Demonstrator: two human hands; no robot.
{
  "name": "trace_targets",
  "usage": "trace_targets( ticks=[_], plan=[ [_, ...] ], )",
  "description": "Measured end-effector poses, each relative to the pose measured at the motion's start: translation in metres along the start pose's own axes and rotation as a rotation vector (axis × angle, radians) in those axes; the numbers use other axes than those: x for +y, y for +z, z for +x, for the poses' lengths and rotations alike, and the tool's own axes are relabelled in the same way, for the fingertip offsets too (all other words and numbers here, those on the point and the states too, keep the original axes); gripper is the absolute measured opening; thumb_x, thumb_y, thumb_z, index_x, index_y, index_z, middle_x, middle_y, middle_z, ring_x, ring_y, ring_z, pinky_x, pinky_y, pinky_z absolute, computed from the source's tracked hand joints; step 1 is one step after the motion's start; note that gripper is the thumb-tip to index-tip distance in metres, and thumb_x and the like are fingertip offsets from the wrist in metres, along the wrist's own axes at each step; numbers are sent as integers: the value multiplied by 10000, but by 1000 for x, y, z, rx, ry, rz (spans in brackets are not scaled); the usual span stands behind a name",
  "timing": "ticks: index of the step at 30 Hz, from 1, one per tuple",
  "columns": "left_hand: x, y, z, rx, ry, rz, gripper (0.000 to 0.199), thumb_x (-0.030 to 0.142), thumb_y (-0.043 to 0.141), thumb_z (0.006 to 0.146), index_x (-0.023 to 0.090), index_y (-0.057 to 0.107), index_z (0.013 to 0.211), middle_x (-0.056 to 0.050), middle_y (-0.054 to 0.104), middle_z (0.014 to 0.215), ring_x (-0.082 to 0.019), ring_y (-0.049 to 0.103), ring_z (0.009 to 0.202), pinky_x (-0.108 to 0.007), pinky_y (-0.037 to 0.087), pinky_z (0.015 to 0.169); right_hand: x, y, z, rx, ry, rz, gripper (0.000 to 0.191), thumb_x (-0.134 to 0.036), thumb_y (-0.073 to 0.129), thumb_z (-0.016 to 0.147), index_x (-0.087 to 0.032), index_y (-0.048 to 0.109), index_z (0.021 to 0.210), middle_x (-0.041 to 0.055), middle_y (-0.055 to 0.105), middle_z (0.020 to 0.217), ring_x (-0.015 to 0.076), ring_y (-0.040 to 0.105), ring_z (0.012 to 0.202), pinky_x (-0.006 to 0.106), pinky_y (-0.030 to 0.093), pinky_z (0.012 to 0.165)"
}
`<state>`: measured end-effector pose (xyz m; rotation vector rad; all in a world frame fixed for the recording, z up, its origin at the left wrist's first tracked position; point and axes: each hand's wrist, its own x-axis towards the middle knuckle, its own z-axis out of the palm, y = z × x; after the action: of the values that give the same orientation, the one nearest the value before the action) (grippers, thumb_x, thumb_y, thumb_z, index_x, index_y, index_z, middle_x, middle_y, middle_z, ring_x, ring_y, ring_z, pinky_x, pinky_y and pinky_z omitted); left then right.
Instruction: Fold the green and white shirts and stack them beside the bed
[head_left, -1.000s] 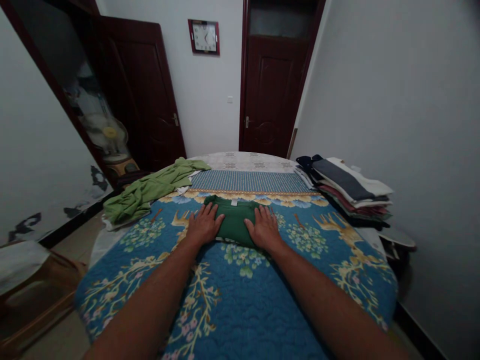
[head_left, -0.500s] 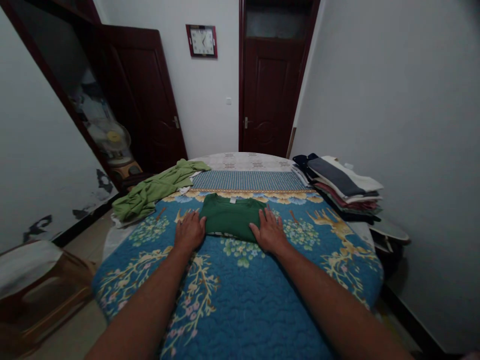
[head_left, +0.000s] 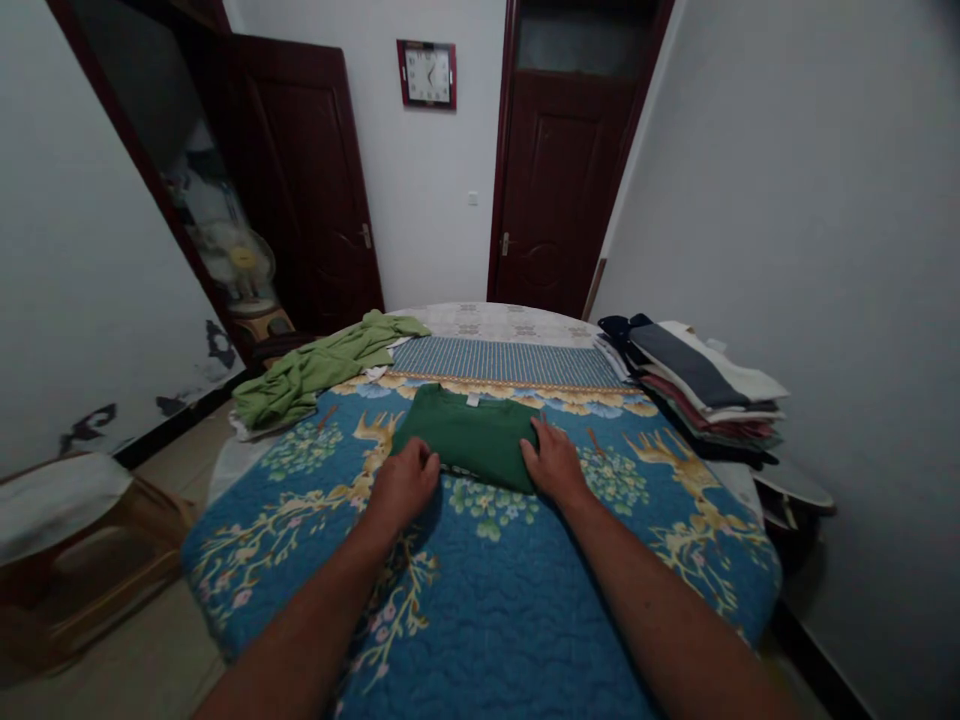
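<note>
A folded dark green garment point(head_left: 469, 430) lies on the blue patterned cloth point(head_left: 517, 620), its neckline and small white label toward the far side. At its near left corner is my left hand point(head_left: 407, 480), fingers curled and pressed together against the garment's edge. My right hand point(head_left: 553, 460) rests at the garment's right edge, fingers somewhat spread, thumb on the fabric.
A crumpled light green garment point(head_left: 315, 375) lies at the table's far left. On the far right stands a stack of folded clothes point(head_left: 697, 385). A wooden stool point(head_left: 112, 550) is left of the table, and a wall stands at the right.
My left hand has moved nearer along the garment's left side, and its fingers have curled in. My right hand stays at the right edge. The whole view has shifted slightly.
</note>
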<state>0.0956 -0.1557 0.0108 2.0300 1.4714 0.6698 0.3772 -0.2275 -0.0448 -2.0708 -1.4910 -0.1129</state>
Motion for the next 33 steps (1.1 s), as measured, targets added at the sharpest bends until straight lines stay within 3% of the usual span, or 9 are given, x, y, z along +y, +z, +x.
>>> trace_targets(
  ticks=[3,5,10,14,18,22,25,29,33],
  plan=[
    [6,3,-14,-48,-283,-632,184,310,721,939,224,595,1041,-90,749,931,-258,771,868,-345,593,745,-2,1,0,0,-25,-24,513,-384,513,1063,-128,622,1493,198,703,1383,338,610,1312,477,437,1153],
    [10,5,-22,-1,-427,-1013,278,244,751,912,216,576,1125,-116,754,990,-261,787,902,-383,633,790,-5,1,0,-4,-19,-54,487,-372,524,1056,-126,651,1458,200,708,1355,341,613,1284,479,439,1144],
    [25,12,-31,111,-636,-1520,125,143,639,967,193,623,1081,-134,746,1037,-207,784,955,-361,630,948,-13,-2,0,-20,-2,-86,452,-330,538,1049,-120,674,1425,213,704,1349,337,625,1268,477,443,1136],
    [34,16,-23,128,-697,-1653,42,190,627,1005,190,653,972,-95,726,941,-184,763,891,-345,636,919,-14,-6,0,-52,18,-51,453,-311,533,1053,-112,667,1437,215,708,1347,307,655,1267,415,479,1105],
    [44,28,-7,108,-621,-1618,31,173,674,986,190,666,961,-49,717,848,-151,711,748,-325,636,839,-14,-7,0,-64,54,-30,448,-316,542,1051,-133,673,1439,202,706,1370,298,671,1268,391,494,1092],
    [59,46,13,110,-430,-1478,317,120,790,879,251,691,1149,-43,789,1016,-181,746,836,-362,642,849,-14,-8,0,-49,66,31,423,-302,560,1039,-145,695,1407,194,717,1360,295,680,1262,388,496,1094],
    [66,55,28,116,-482,-1569,385,73,743,868,240,711,1214,-50,799,1029,-192,755,853,-382,645,891,-13,-8,3,-10,69,120,391,-261,596,1009,-155,709,1368,178,736,1327,282,691,1237,372,496,1087],
    [61,55,45,78,-585,-1678,408,31,642,865,189,740,1229,-57,804,996,-194,761,868,-361,655,924,-8,-12,11,50,191,304,408,-241,643,973,-157,673,1371,103,788,1083,238,737,1051,331,526,974],
    [54,44,52,94,-490,-1738,522,11,617,821,216,739,1285,-43,814,1030,-189,773,909,-345,671,907,-1,-22,18,-16,359,529,272,-420,592,1036,-182,716,1001,56,752,839,209,734,829,305,547,802]
  ],
)
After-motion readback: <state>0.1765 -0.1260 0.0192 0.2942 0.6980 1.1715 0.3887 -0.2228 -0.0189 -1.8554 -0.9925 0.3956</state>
